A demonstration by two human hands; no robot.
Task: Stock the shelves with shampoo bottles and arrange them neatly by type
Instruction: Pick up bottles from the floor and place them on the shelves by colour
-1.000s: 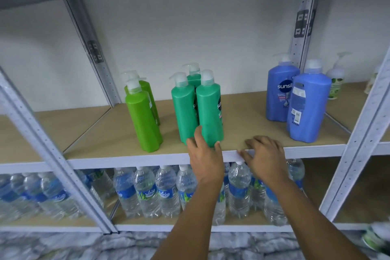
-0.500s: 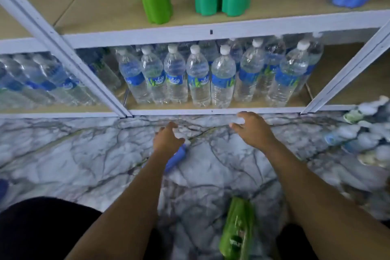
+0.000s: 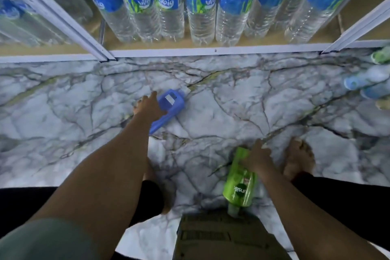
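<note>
Blue bottle (image 3: 168,107) under the left hand (image 3: 148,105); bright green bottle (image 3: 240,179) under the right hand (image 3: 258,157); floor (image 3: 232,103) beneath both white, grey-veined marble.

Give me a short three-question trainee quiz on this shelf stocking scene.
1. True or false: the blue bottle stands upright on the floor.
2. Which hand is on the green bottle? A) left hand B) right hand
3. Fill in: the bottom shelf holds ____ bottles.

Key: 1. False, it lies on its side. 2. B. 3. Water.
</note>
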